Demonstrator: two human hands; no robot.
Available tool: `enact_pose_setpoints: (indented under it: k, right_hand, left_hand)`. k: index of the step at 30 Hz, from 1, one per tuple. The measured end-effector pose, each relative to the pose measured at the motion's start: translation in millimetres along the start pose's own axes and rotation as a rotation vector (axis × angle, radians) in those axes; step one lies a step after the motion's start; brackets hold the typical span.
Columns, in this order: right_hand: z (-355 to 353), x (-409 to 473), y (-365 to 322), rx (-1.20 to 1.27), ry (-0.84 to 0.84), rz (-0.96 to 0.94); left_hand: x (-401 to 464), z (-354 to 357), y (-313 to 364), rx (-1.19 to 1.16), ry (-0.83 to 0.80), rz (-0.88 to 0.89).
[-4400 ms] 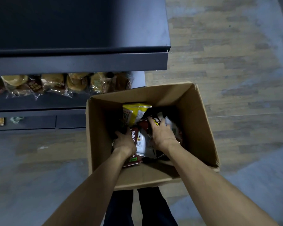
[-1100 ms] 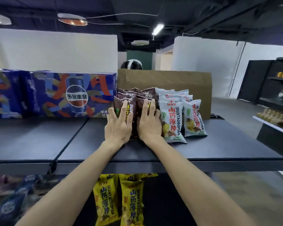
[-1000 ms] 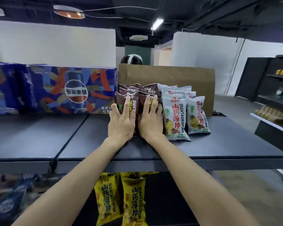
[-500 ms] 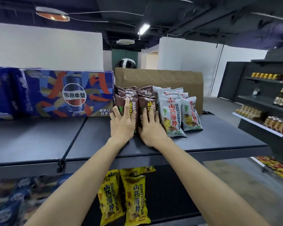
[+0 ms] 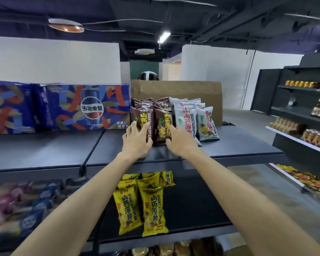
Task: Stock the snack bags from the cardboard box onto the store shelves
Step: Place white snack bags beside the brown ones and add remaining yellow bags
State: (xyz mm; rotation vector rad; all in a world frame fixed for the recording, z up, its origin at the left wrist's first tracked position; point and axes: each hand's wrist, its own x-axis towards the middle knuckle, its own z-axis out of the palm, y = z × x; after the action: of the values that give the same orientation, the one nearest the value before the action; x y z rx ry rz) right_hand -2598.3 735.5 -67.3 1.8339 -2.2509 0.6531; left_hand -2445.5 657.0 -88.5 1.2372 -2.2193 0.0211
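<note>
Two rows of brown snack bags [image 5: 161, 124] stand upright on the dark top shelf [image 5: 229, 146]. My left hand [image 5: 137, 139] lies at the lower front of the left brown bag with fingers spread and loosely bent, touching it. My right hand [image 5: 181, 141] sits at the lower right of the right brown bag, fingers relaxed against it. White snack bags [image 5: 190, 121] stand in rows just right of the brown ones. Yellow snack bags [image 5: 142, 206] fill the shelf below. The cardboard box from the floor is out of view.
Blue cola cartons [image 5: 63, 106] line the top shelf to the left. A tall cardboard carton [image 5: 192, 89] stands behind the snack bags. Blue and purple packs [image 5: 17, 206] blur on the lower left shelf. Another dark rack with bottles [image 5: 303, 111] stands across the aisle on the right.
Both hands have slid down and apart from flat on the brown bags' fronts, uncovering the bag faces. Earlier they reached into the floor box for bags.
</note>
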Motion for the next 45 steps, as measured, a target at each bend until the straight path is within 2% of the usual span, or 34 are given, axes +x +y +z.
enact_pose_setpoints:
  k: [5, 14, 22, 28, 32, 35, 41, 45]
  right_hand:
    - [-20.0, -28.8, 28.5, 0.028, -0.011, -0.048]
    - [-64.5, -100.6, 123.2, -0.1, 0.0, -0.029]
    - [-88.1, -183.3, 229.2, -0.16, -0.043, 0.161]
    - [-86.0, -242.8, 300.3, -0.163, -0.109, 0.343]
    - [-55.0, -273.3, 341.6, -0.167, -0.197, 0.442]
    - [-17.4, -295.4, 365.3, -0.153, -0.265, 0.509]
    - [51.7, -317.2, 406.8, -0.132, -0.54, 0.62]
    - [70.6, -301.5, 440.9, -0.107, -0.714, 0.687]
  left_hand:
    - [-18.1, -13.4, 33.6, 0.083, 0.016, -0.002]
    - [-62.1, 6.4, 163.6, -0.135, 0.03, 0.253]
    - [-101.7, 69.1, 271.0, -0.17, -0.107, 0.393]
    - [-132.1, 126.4, 324.9, -0.173, -0.292, 0.496]
    - [-164.4, 172.4, 342.5, -0.17, -0.458, 0.612]
    - [-189.7, 216.6, 342.0, -0.182, -0.557, 0.626]
    - [-216.2, 308.9, 309.2, -0.272, -0.776, 0.562]
    - [-221.4, 365.7, 288.8, -0.218, -0.908, 0.423]
